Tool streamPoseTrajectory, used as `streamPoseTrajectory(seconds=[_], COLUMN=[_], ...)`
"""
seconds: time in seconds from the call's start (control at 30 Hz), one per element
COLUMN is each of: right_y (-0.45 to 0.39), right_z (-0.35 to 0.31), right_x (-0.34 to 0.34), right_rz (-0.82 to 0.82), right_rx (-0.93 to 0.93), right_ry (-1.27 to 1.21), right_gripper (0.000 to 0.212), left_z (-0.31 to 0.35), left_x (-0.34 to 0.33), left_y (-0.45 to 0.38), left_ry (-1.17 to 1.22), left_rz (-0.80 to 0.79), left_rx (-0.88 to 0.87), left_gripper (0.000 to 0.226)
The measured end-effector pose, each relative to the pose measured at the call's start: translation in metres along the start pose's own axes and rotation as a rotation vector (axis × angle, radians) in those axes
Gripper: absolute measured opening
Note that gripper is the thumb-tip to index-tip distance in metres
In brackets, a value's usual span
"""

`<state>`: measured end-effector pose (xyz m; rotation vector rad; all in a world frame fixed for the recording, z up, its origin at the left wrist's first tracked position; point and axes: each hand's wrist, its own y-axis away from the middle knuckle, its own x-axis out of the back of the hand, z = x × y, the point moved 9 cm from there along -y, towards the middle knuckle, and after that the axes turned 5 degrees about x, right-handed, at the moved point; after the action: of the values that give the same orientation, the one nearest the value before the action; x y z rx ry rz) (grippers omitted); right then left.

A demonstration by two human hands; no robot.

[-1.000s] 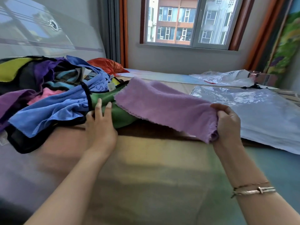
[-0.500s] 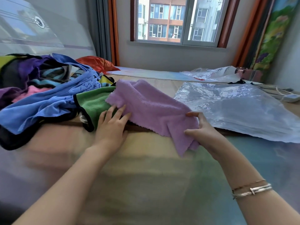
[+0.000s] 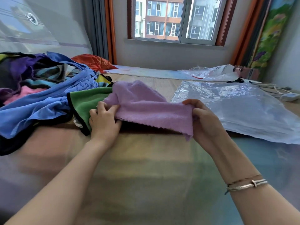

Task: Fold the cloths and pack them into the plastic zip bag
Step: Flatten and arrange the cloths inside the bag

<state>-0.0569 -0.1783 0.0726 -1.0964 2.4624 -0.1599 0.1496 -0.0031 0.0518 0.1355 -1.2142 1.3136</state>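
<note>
While held off the surface by both hands, the purple cloth [image 3: 146, 108] hangs stretched between them at the centre of the view, its scalloped near edge facing the camera and its far part slumped onto the bed [image 3: 146, 168]. Left hand [image 3: 103, 120]: fingers closed on the cloth's left edge, thumb below, fingertips on top. Right hand [image 3: 206, 120]: clamped on the cloth's right end, with a corner of cloth hanging below the palm. The two hands are apart, separated by the width of the cloth.

Just left of the purple cloth, and partly under it, lies a green cloth [image 3: 86, 101] with black edging; the left hand rests over its near corner. Further left, a heap of unfolded cloths [image 3: 37, 88] includes a large blue cloth [image 3: 42, 109]. To the right, the clear plastic bag [image 3: 235, 108] lies flat on the bed, close to the right hand; whether it touches the purple cloth cannot be told. Bracelets [image 3: 246, 184] circle the right wrist. Behind the bed, a window [image 3: 175, 20] shows apartment buildings.
</note>
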Motion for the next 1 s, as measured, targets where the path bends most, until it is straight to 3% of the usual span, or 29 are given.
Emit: streamPoseTrajectory(seconds=[0.07, 0.13, 0.27, 0.3, 0.37, 0.47, 0.57, 0.7, 0.83, 1.0], right_y=[-0.004, -0.008, -0.005, -0.002, -0.004, -0.019, -0.036, -0.037, -0.036, -0.032], right_z=[-0.003, -0.005, 0.001, 0.003, -0.005, -0.052, -0.109, -0.188, -0.236, -0.263], right_x=[-0.003, -0.012, -0.032, -0.039, -0.048, -0.061, -0.065, -0.076, -0.080, -0.071], right_rz=[0.013, -0.034, -0.191, -0.209, -0.188, -0.087, -0.017, 0.047, 0.084, 0.132], right_rx=[0.025, 0.054, 0.166, 0.207, 0.290, 0.395, 0.359, 0.460, 0.545, 0.522], right_ry=[0.171, 0.479, 1.166, 1.300, 1.487, 1.360, 1.102, 1.070, 1.061, 1.076], right_gripper=[0.030, 0.009, 0.064, 0.070, 0.061, 0.025, 0.011, 0.022, 0.019, 0.019], left_z=[-0.005, -0.007, 0.003, 0.007, 0.020, 0.043, 0.063, 0.080, 0.103, 0.125], left_x=[0.005, 0.011, 0.047, 0.059, 0.085, 0.131, 0.172, 0.215, 0.257, 0.288], left_y=[-0.014, -0.026, -0.043, -0.047, -0.053, -0.061, -0.069, -0.078, -0.086, -0.083], left_ry=[0.105, 0.194, 0.353, 0.385, 0.457, 0.536, 0.643, 0.786, 0.877, 0.695], left_rz=[0.044, 0.036, 0.032, 0.037, 0.054, 0.123, 0.161, 0.160, 0.158, 0.205], left_rx=[0.008, -0.001, -0.017, -0.031, -0.088, -0.158, -0.173, -0.123, -0.131, -0.211], left_gripper=[0.029, 0.025, 0.027, 0.027, 0.027, 0.029, 0.016, 0.018, 0.014, 0.026])
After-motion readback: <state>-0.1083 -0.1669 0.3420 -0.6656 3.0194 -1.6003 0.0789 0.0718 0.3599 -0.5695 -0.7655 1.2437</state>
